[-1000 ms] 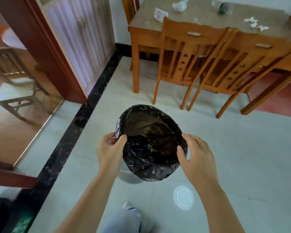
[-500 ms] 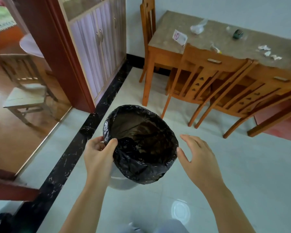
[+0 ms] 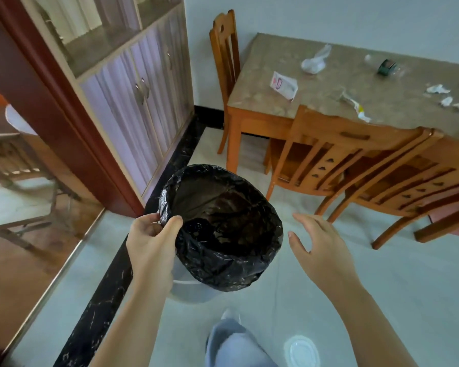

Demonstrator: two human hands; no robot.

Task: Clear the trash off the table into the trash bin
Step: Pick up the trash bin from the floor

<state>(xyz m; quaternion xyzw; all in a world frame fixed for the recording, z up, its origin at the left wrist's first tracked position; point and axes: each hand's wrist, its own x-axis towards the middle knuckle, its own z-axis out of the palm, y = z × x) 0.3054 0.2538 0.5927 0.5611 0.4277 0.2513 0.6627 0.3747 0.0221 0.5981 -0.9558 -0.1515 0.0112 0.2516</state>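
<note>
My left hand (image 3: 150,245) pinches the left rim of a grey trash bin (image 3: 223,223) lined with a black bag, held up over the floor. My right hand (image 3: 319,247) hovers open just right of the bin, a small gap from it. Ahead stands a wooden table (image 3: 265,96) with trash on top: a white packet with red print (image 3: 283,85), a crumpled clear plastic bag (image 3: 314,62), a clear bottle with a dark label (image 3: 386,67), a twisted wrapper (image 3: 355,105) and several white paper scraps (image 3: 447,98).
Two wooden chairs (image 3: 337,157) are tucked in along the table's near side, a third chair (image 3: 224,56) at its left end. A cabinet with pale doors (image 3: 133,102) and a red-brown door frame (image 3: 53,107) stand on the left. My leg (image 3: 236,345) shows below.
My right hand has come off the bin rim and drawn away to the right. The left hand still holds the bin. The view has lifted, so more of the table shows.
</note>
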